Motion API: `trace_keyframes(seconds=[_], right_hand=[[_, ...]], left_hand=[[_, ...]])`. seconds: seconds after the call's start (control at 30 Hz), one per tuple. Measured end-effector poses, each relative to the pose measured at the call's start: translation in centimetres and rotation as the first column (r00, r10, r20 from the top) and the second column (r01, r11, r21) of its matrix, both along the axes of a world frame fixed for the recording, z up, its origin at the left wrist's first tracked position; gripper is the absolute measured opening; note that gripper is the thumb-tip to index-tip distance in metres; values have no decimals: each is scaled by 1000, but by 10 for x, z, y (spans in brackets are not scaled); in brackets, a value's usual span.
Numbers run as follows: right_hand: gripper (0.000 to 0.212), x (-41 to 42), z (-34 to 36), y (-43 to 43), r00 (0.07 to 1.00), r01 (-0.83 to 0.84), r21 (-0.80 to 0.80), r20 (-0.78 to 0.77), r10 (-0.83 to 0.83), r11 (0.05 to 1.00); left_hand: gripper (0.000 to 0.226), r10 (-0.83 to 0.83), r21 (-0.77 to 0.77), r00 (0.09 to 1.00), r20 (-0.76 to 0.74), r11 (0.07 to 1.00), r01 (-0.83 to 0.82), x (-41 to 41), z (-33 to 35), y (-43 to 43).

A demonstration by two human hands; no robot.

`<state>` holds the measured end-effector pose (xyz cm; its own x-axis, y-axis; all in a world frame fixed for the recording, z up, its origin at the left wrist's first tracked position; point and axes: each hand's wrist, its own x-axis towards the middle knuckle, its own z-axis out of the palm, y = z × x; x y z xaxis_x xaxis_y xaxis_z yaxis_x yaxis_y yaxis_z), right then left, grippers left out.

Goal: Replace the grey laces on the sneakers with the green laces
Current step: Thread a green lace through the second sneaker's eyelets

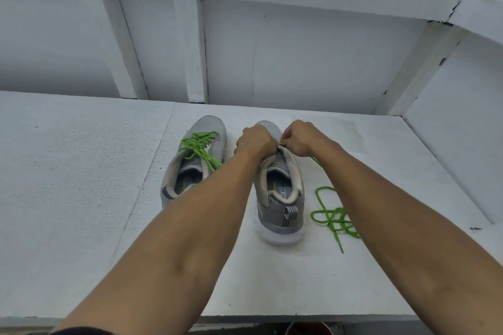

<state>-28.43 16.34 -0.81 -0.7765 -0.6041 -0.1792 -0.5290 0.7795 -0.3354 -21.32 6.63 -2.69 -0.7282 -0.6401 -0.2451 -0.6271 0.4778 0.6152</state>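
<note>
The loose green lace point(334, 217) lies in a tangle on the white bench point(81, 171), right of centre in the frame, and one strand runs up to the right hand point(300, 137), whose fingers pinch it at the top of the grey sneaker point(280, 215) in the middle. The left hand point(254, 141) is on the same sneaker with curled fingers; I cannot tell what they grasp. Just left stands the second sneaker point(217, 133), already threaded with a tied green lace point(198, 144). Behind is a white board wall point(299, 49).
</note>
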Motion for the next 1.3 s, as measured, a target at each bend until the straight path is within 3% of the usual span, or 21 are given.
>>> trace_keyframes(seconds=[0.07, 0.2, 0.23, 0.33, 0.4, 0.47, 0.57, 0.67, 0.77, 0.93, 1.03, 1.3], right_hand=[[20, 0, 0, -3, 1000, 24, 29, 0, -24, 999], [23, 2, 1, -6, 998, 54, 53, 15, -55, 997], [23, 2, 2, -6, 998, 55, 60, 13, -56, 997], [19, 3, 5, -4, 999, 51, 51, -2, -51, 997], [13, 3, 7, -4, 995, 72, -223, 90, -53, 972], [11, 8, 11, -4, 967, 145, -517, 254, -10, 844], [8, 12, 14, -5, 940, 166, -605, 336, 61, 779], [9, 11, 10, -6, 951, 151, -594, 305, 48, 790], [11, 6, 3, -8, 982, 86, -475, 188, 5, 876], [7, 3, 0, -11, 993, 3, -324, 113, 36, 946], [6, 5, 1, -11, 995, -39, -311, 77, 67, 950], [22, 8, 2, -13, 986, -164, -186, -7, 166, 969]], left_hand=[[30, -18, 35, 1000, -21, 999, 18, 2, 8, -9], [38, 88, 357, 987, -133, 933, -35, 8, 37, -27], [40, 106, 379, 983, -151, 924, -42, 10, 44, -29], [41, 77, 245, 984, -161, 969, -35, 10, 51, -28], [42, 30, 180, 985, -170, 984, 1, 11, 52, -27], [38, 1, 139, 983, -182, 990, 25, 9, 52, -27], [35, 3, 137, 977, -211, 990, 27, 11, 56, -29], [37, 27, 164, 981, -192, 986, 5, 11, 52, -32], [25, 86, 250, 991, -103, 966, -58, 13, 44, -34], [22, -19, 249, 998, 56, 968, 5, 17, 39, -27], [14, 2, 272, 999, 47, 962, -14, 16, 39, -28], [21, 7, 428, 997, 76, 903, -38, 17, 40, -33]])
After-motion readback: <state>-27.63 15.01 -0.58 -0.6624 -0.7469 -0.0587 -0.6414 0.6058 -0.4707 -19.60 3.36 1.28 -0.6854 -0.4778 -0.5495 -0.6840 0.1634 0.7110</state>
